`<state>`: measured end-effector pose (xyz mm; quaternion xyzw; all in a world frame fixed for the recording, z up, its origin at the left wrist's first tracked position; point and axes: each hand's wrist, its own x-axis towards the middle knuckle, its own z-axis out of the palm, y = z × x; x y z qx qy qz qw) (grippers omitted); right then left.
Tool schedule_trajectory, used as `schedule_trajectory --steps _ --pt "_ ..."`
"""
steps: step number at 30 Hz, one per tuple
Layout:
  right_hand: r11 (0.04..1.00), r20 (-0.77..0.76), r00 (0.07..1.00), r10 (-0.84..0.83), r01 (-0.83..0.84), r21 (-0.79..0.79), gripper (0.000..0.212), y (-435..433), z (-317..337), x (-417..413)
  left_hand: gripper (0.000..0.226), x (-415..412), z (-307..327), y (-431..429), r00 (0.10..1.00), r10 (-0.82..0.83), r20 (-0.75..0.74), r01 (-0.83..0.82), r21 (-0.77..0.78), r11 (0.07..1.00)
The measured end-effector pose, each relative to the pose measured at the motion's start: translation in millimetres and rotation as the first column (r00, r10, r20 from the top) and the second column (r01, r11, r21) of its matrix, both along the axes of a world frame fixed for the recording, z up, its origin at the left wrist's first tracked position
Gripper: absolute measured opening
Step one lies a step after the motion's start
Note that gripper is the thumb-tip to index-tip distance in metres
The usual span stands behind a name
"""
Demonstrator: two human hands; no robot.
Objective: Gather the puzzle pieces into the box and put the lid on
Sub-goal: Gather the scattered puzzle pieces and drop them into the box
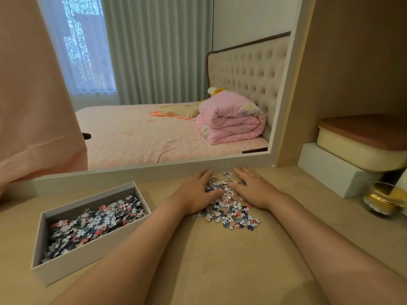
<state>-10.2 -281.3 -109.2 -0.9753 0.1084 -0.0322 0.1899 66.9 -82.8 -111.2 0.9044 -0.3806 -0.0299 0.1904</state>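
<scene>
From the head view, the desk (pixel 220 260) has bare surface in front of the loose puzzle pieces (pixel 229 208), which lie near the mirror frame (pixel 154 170). The left hand (pixel 196 192) and right hand (pixel 253 189) rest flat and spread, flanking the heap's far end, gripping nothing. The open box (pixel 66 260), part-filled, sits left, its long axis angled toward the mirror.

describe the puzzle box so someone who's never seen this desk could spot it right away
Start at the big mirror behind the desk, then look below its left end. The box is an open white rectangular tray, part filled with puzzle pieces; the storage container at the right is closed.
</scene>
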Motion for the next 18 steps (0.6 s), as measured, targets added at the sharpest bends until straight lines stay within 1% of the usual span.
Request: schedule_trajectory --steps 3,8,11,13,16,18 --pt "0.999 0.008 0.999 0.034 -0.034 0.024 0.068 3.6 -0.3 9.0 0.08 6.4 -0.1 -11.9 0.999 -0.034 0.021 0.034 -0.012 0.999" --pt "0.991 0.033 0.994 0.109 -0.111 0.075 0.057 9.7 -1.1 3.4 0.079 6.1 -2.5 -19.6 0.994 -0.104 0.019 0.102 0.072 0.992" --pt "0.977 0.062 0.99 0.13 -0.138 0.162 0.053 21.8 4.1 -6.9 0.072 -1.5 1.4 -12.6 0.994 -0.107 -0.029 0.106 -0.011 0.994" --pt "0.971 0.072 0.989 0.129 -0.141 0.192 0.049 30.5 6.9 -16.6 0.067 -10.5 3.5 -2.3 0.994 -0.101 -0.041 0.098 -0.07 0.993" --pt "0.966 0.068 0.989 0.135 -0.146 0.215 0.048 44.8 6.8 -33.2 0.064 -29.8 3.0 18.2 0.994 -0.103 -0.043 0.099 -0.089 0.991" --pt "0.963 0.068 0.988 0.141 -0.153 0.224 0.05 57.0 5.6 -45.5 0.066 -44.3 2.4 30.9 0.993 -0.097 -0.066 0.09 -0.101 0.991"
